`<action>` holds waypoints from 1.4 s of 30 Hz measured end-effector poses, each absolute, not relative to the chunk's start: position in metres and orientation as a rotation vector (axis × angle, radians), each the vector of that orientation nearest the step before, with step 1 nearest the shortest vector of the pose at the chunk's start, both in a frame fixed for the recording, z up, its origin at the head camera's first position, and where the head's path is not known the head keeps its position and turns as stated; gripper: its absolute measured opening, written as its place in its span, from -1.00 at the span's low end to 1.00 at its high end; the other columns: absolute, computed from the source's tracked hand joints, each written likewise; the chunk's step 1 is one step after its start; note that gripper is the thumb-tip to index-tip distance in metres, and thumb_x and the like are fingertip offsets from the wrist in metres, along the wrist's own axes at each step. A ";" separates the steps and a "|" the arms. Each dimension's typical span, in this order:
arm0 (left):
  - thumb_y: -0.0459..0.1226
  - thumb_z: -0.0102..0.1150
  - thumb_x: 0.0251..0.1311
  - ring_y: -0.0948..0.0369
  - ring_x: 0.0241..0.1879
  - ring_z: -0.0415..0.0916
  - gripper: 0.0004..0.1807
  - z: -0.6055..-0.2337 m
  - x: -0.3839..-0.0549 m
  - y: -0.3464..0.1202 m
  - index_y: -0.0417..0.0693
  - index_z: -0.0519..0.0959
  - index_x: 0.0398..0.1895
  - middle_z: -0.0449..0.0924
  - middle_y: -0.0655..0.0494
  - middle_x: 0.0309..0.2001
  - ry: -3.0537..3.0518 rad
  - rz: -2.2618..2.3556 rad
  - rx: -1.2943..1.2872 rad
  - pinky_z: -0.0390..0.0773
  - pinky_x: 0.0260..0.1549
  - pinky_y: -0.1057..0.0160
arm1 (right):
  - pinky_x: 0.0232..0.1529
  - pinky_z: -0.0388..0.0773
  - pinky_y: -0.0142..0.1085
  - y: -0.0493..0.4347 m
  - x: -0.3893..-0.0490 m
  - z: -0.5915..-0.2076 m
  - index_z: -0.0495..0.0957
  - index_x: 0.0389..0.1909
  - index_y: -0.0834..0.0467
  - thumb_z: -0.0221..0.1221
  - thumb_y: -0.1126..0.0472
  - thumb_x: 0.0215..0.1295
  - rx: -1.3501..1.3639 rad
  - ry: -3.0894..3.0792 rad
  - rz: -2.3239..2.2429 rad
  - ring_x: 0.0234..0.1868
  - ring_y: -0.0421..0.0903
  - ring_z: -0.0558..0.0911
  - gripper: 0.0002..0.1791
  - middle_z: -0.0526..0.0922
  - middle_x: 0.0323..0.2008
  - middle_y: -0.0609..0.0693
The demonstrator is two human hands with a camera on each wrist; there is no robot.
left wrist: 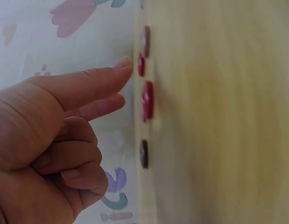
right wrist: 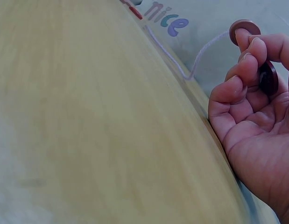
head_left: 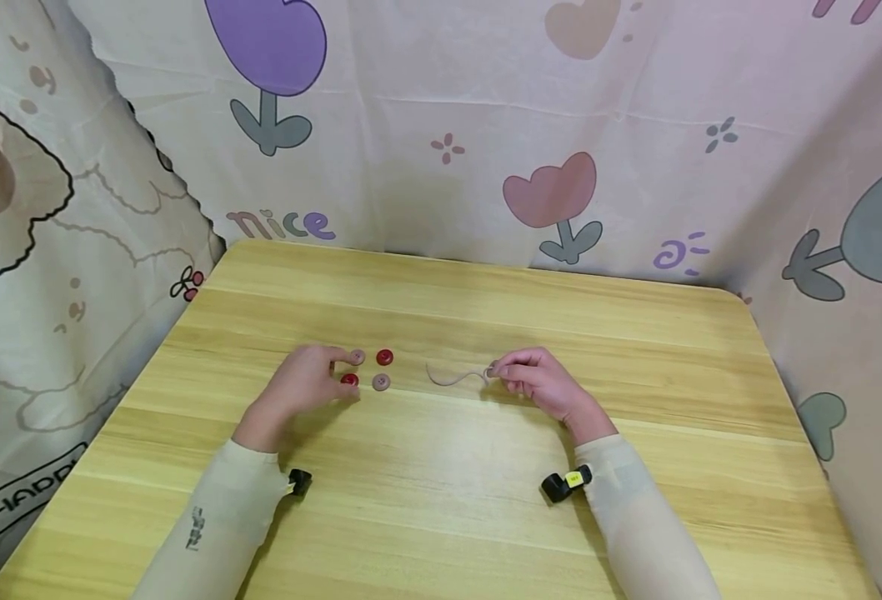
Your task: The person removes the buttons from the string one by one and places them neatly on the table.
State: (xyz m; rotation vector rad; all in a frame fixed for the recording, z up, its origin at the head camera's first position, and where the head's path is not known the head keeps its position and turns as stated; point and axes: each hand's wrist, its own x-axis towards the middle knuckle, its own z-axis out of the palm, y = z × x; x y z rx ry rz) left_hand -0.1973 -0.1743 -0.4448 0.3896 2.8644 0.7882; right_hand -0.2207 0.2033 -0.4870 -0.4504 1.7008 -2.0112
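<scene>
My left hand (head_left: 306, 379) hovers over a small group of buttons, thumb and index finger stretched out and apart, its other fingers curled in the left wrist view. The index fingertip overlaps a pink button (head_left: 357, 357), and the thumb is beside a red button (head_left: 349, 380). Another red button (head_left: 384, 357) and a mauve button (head_left: 381, 382) lie just to the right. My right hand (head_left: 538, 379) pinches a brownish-pink button (right wrist: 247, 29), from which a pale string (right wrist: 200, 56) trails left to the table. A dark red button (right wrist: 268, 78) is tucked inside the same hand.
The light wooden table (head_left: 441, 500) runs back to a patterned cloth (head_left: 411, 150) that hangs behind and on both sides. A black wrist camera (head_left: 300, 482) sits at the left sleeve, and another wrist camera (head_left: 557, 487) at the right sleeve.
</scene>
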 end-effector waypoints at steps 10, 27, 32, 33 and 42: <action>-0.05 0.43 -0.08 0.26 -0.73 0.06 -0.51 -0.430 -0.204 -0.142 -0.05 0.63 -0.04 0.18 0.19 -0.74 2.849 0.926 0.501 0.15 -0.68 0.25 | -0.55 0.30 -0.37 0.204 -0.221 -0.489 0.64 -0.27 0.31 0.19 0.29 0.22 -0.457 1.686 -2.017 -0.51 -0.12 0.43 -0.84 0.60 -0.30 0.22; -0.14 0.34 0.07 0.25 -0.73 0.11 -0.59 -0.420 -0.213 -0.090 -0.09 0.61 -0.01 0.21 0.18 -0.75 2.800 0.943 0.624 0.18 -0.68 0.25 | -0.57 0.27 -0.37 0.203 -0.219 -0.487 0.62 -0.27 0.35 0.17 0.32 0.23 -0.456 1.687 -2.019 -0.52 -0.15 0.44 -0.84 0.62 -0.30 0.15; -0.09 0.33 0.07 0.25 -0.72 0.13 -0.59 -0.422 -0.214 -0.076 -0.03 0.60 -0.01 0.25 0.18 -0.72 2.769 0.976 0.620 0.11 -0.70 0.27 | -0.58 0.27 -0.39 0.203 -0.220 -0.488 0.64 -0.28 0.29 0.15 0.34 0.23 -0.461 1.687 -2.022 -0.51 -0.18 0.45 -0.87 0.63 -0.27 0.09; -0.08 0.33 0.07 0.26 -0.72 0.14 -0.59 -0.423 -0.214 -0.074 -0.02 0.60 -0.02 0.25 0.19 -0.72 2.762 0.983 0.624 0.12 -0.70 0.27 | -0.59 0.26 -0.39 0.203 -0.220 -0.488 0.65 -0.28 0.28 0.16 0.33 0.23 -0.460 1.686 -2.025 -0.51 -0.18 0.45 -0.87 0.63 -0.27 0.09; -0.15 0.36 0.04 0.26 -0.72 0.12 -0.63 -0.430 -0.213 -0.053 -0.09 0.61 -0.08 0.21 0.17 -0.73 2.671 1.107 0.680 0.20 -0.67 0.28 | -0.62 0.21 -0.38 0.204 -0.221 -0.491 0.65 -0.29 0.27 0.16 0.32 0.24 -0.451 1.676 -2.028 -0.52 -0.20 0.45 -0.87 0.60 -0.31 0.16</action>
